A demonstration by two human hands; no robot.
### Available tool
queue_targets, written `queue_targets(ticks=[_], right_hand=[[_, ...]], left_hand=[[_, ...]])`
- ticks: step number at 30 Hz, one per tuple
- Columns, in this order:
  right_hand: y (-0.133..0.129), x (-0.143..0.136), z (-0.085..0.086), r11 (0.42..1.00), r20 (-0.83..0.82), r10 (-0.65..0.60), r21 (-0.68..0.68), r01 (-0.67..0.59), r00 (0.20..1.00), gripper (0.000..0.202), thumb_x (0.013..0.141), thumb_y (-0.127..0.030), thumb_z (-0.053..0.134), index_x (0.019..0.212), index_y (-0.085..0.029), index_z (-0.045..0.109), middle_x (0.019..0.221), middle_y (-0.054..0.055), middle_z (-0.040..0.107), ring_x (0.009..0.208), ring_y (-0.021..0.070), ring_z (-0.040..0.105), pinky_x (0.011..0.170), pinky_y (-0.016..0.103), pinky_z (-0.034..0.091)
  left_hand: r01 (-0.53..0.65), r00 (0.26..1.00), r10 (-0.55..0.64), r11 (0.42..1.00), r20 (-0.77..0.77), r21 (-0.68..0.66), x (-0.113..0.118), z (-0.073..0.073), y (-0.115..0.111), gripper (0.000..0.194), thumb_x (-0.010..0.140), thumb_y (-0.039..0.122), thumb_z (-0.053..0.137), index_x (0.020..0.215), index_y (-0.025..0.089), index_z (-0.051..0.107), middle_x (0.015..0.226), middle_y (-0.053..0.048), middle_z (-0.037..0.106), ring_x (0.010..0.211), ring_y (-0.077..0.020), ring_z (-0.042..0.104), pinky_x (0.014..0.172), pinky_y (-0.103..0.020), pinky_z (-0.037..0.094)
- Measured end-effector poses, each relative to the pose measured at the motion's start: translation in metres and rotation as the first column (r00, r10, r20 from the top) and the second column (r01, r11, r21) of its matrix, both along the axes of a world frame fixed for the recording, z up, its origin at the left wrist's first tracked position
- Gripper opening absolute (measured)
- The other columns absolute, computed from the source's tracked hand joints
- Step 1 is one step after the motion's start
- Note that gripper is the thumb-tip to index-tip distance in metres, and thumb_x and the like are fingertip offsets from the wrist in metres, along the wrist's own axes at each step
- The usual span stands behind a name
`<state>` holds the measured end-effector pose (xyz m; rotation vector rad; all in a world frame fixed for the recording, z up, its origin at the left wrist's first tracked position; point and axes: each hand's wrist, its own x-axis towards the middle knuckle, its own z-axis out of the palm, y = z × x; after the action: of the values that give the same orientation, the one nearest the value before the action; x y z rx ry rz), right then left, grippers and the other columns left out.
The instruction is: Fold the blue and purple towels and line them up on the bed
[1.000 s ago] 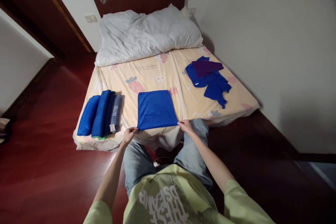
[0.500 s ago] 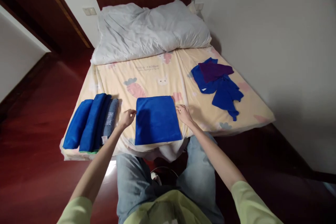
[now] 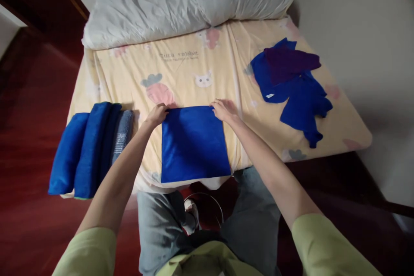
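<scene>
A blue towel lies flat in a square near the front edge of the bed. My left hand is at its far left corner, fingers closed on the edge. At the far right corner, my right hand has its fingers bent over the cloth in a pinch. To the left, several folded blue towels lie side by side with a grey-blue towel bearing pale lettering. Loose blue cloths are heaped on the right, with a purple cloth on top.
The bed has a yellow sheet printed with carrots and rabbits. A bulky pale grey quilt spans its far end. A white wall stands along the right side, and a dark red floor shows on the left.
Both hands have moved from the towel's sides up to its far corners and now grip there. The view has tilted down and come closer to the bed.
</scene>
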<state>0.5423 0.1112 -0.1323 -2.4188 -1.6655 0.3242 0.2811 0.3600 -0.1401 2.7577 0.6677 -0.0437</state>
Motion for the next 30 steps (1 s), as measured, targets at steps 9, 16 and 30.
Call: queue_targets(ticks=[9, 16, 30], right_hand=[[0.004, 0.008, -0.008, 0.997, -0.057, 0.028, 0.073, -0.024, 0.998, 0.024, 0.089, -0.022, 0.065, 0.112, -0.022, 0.073, 0.114, 0.009, 0.068, 0.106, 0.027, 0.062, 0.097, 0.039, 0.047], [0.003, 0.004, -0.015, 0.983, -0.192, -0.054, 0.165, 0.087, 0.98, 0.025, 0.092, -0.014, 0.058, 0.11, -0.019, 0.074, 0.112, 0.01, 0.07, 0.103, 0.0246, 0.065, 0.1, 0.039, 0.049], [0.023, 0.003, -0.035, 0.945, -0.182, -0.279, 0.121, 0.303, 0.943, 0.018, 0.089, -0.016, 0.058, 0.094, -0.016, 0.076, 0.112, 0.012, 0.069, 0.102, 0.0232, 0.066, 0.1, 0.039, 0.054]], left_hand=[[-0.138, 0.99, 0.138, 0.99, -0.009, 0.023, -0.001, 0.006, -0.006, 0.032, 0.089, 0.02, 0.054, 0.108, 0.015, 0.079, 0.11, -0.013, 0.076, 0.106, -0.0281, 0.07, 0.1, -0.037, 0.051], [-0.208, 0.978, 0.208, 0.978, -0.013, -0.012, -0.003, 0.015, -0.009, 0.033, 0.088, 0.019, 0.053, 0.107, 0.016, 0.08, 0.109, -0.013, 0.078, 0.106, -0.0281, 0.071, 0.1, -0.037, 0.052], [-0.253, 0.966, 0.256, 0.965, 0.038, -0.067, -0.004, 0.008, 0.001, 0.028, 0.082, 0.017, 0.058, 0.098, 0.014, 0.08, 0.1, -0.014, 0.078, 0.103, -0.0308, 0.07, 0.1, -0.041, 0.052]])
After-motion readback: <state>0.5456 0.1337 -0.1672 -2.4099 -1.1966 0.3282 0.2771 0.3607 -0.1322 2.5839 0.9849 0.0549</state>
